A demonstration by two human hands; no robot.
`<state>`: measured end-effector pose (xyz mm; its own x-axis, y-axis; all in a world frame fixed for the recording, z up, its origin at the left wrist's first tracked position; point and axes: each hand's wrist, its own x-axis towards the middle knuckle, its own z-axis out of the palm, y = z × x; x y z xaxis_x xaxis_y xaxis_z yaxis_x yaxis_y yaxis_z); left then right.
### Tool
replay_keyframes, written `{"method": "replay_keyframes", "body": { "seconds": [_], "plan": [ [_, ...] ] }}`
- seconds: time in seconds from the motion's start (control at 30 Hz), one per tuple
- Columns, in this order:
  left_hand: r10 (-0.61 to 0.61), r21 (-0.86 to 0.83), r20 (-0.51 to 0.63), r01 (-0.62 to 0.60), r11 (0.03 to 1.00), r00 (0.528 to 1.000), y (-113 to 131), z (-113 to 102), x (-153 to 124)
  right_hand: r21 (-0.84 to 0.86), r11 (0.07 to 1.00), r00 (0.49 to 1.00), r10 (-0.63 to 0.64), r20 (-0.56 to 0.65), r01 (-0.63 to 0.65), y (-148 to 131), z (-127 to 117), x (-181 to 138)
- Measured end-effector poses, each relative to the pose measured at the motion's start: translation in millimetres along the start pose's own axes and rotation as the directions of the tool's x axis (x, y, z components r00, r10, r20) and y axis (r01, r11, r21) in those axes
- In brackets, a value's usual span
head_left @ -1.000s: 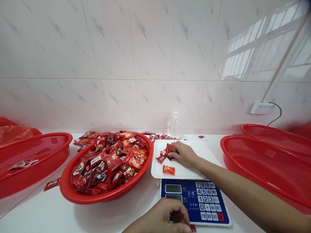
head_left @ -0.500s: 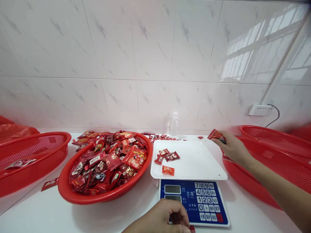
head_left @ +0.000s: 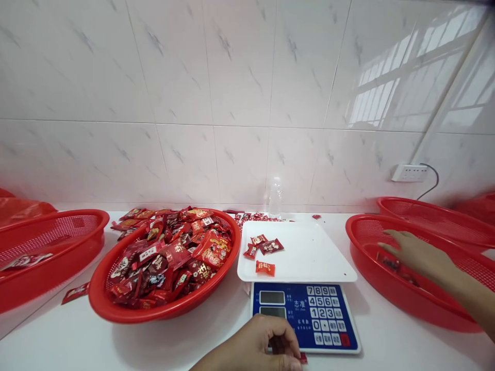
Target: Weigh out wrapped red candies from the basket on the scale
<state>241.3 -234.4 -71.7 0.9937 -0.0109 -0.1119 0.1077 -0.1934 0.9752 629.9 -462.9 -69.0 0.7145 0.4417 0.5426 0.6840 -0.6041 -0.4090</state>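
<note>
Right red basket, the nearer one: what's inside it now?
The right hand lies spread inside the red basket, fingers over a dark red packet. The hand and the basket's near wall hide much of its floor.

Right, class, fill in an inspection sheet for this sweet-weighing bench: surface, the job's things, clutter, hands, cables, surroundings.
Surface: white counter, glossy.
Job's things: scale with four wrapped sweets on its white tray; centre basket heaped with red-wrapped sweets; right basket holds a dark packet.
Clutter: loose packet on the counter left of the centre basket; scattered sweets behind the tray; clear bottle by the wall.
Hands: left hand curled shut at the scale's front edge, a red scrap by its fingertips; right hand open, fingers spread over the right basket.
Cables: one cable from the wall socket.
Surroundings: tiled wall; far-left basket; far-right basket.
</note>
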Motion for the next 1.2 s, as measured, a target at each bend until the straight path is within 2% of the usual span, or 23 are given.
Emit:
{"method": "replay_keyframes", "body": {
  "seconds": [0.1,0.17,0.23,0.3,0.4,0.5,0.6,0.73,1.03,1.1,1.2],
  "plan": [
    [-0.005,0.025,0.007,0.005,1.0,1.0,-0.9,-1.3,-0.5,-0.017,0.995,0.983,-0.093,0.161,0.097,-40.7,13.7,0.8],
    [-0.014,0.042,0.001,0.014,0.999,1.0,-1.8,-2.1,-0.6,0.04,0.977,0.938,-0.211,0.274,0.208,-83.0,26.6,-5.5],
    [-0.02,0.046,-0.012,0.021,0.999,1.0,-2.5,-2.4,-0.5,0.123,0.94,0.858,-0.341,0.383,0.318,-130.5,40.9,-17.4],
    [-0.01,0.04,-0.017,0.011,0.999,1.0,-3.1,-2.2,-0.4,0.21,0.887,0.753,-0.46,0.471,0.411,-176.1,55.4,-30.5],
    [0.013,0.035,0.002,-0.013,0.999,1.0,-4.0,-1.9,0.2,0.305,0.814,0.609,-0.575,0.546,0.495,-230.6,77.0,-41.8],
    [0.017,0.014,0.008,-0.017,1.0,1.0,-5.6,-1.9,1.0,0.347,0.771,0.529,-0.625,0.574,0.535,-264.3,96.9,-39.5],
    [0.019,-0.017,0.01,-0.019,1.0,1.0,-7.3,-2.2,1.6,0.359,0.741,0.494,-0.655,0.572,0.567,-280.7,110.3,-33.1],
    [0.011,-0.041,0.032,-0.01,0.999,0.999,-9.1,-2.0,2.0,0.345,0.711,0.506,-0.688,0.52,0.613,-284.9,115.6,-29.5],
    [0.002,0.013,0.042,-0.002,1.0,0.999,-11.4,-1.2,2.0,0.216,0.766,0.621,-0.624,0.474,0.606,-266.9,113.8,-28.7],
    [0.011,0.039,0.042,-0.013,0.999,0.999,-11.4,-2.1,2.3,0.199,0.783,0.657,-0.608,0.445,0.59,-258.5,104.7,-26.8],
    [0.017,0.084,0.038,-0.02,0.996,0.999,-11.5,-3.3,2.5,0.156,0.831,0.746,-0.551,0.374,0.535,-235.8,82.2,-20.6]
  ]
}}
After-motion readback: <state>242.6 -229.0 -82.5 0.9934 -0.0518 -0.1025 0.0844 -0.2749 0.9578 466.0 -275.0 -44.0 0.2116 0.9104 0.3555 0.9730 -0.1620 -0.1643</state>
